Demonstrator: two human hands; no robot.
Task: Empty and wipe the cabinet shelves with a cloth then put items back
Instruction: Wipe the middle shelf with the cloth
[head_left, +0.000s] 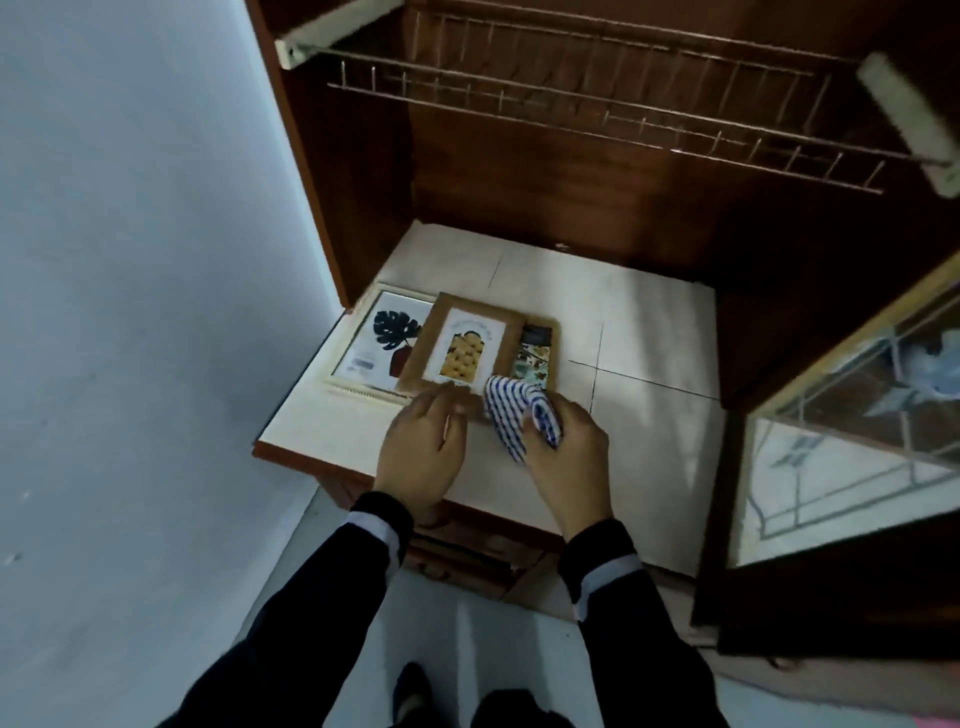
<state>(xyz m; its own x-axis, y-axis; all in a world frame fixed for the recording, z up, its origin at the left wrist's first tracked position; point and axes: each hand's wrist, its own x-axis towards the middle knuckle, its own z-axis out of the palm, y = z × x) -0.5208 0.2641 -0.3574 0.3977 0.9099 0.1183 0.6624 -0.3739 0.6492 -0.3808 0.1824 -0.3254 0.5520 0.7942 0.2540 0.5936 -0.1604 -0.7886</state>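
Clutching striped cloth (522, 415), right hand (563, 447) seemingly over frame (462, 351) edge.

One head-worn wide-angle view looks steeply down and forward, close over the cabinet shelf (649, 332) and floor (467, 649).

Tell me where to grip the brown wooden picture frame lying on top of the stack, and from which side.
Grip the brown wooden picture frame by its near bottom edge, coming from the front where the left hand already rests. It lies flat over the white leaf-print frame, so a thumb-over, fingers-under pinch there probably lifts it best.
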